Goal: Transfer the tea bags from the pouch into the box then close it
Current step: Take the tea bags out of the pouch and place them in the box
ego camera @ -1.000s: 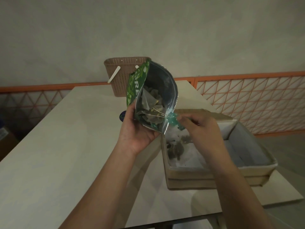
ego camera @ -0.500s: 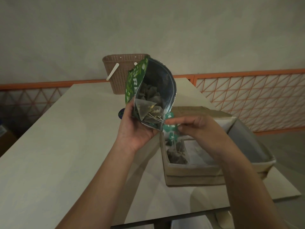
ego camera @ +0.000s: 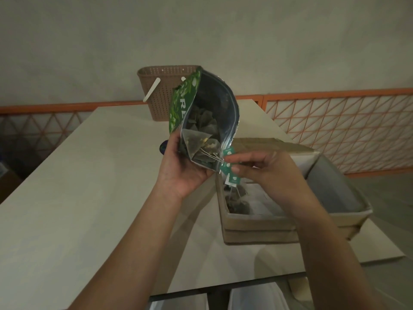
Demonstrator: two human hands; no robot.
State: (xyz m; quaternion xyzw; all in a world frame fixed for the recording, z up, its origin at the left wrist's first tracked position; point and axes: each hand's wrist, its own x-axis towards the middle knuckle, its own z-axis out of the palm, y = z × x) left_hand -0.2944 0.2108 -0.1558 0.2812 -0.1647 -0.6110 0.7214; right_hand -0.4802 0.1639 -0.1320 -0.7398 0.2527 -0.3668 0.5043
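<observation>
My left hand [ego camera: 183, 166] grips the lower end of a green pouch [ego camera: 182, 101], tilted with its open mouth toward me. Several pyramid tea bags [ego camera: 201, 142] lie inside it, their strings running out to the right. My right hand [ego camera: 263, 168] pinches the green paper tags [ego camera: 229, 163] of those strings just beside the pouch mouth. One tag hangs lower, over the open cardboard box [ego camera: 257, 227], which stands on the table below my right hand. A few tea bags [ego camera: 237, 204] lie in the box's left end on white paper.
A brown woven basket [ego camera: 161, 95] stands at the table's far end behind the pouch. The pale table [ego camera: 89, 175] stretches to the left. An orange lattice railing [ego camera: 335, 130] runs along the right and back. The box's lid flap [ego camera: 279, 146] is open behind it.
My right hand has drawn the tags a little out of the pouch mouth and upward. A tea bag near the pouch mouth has slid closer to the opening. The pouch stays in my left hand.
</observation>
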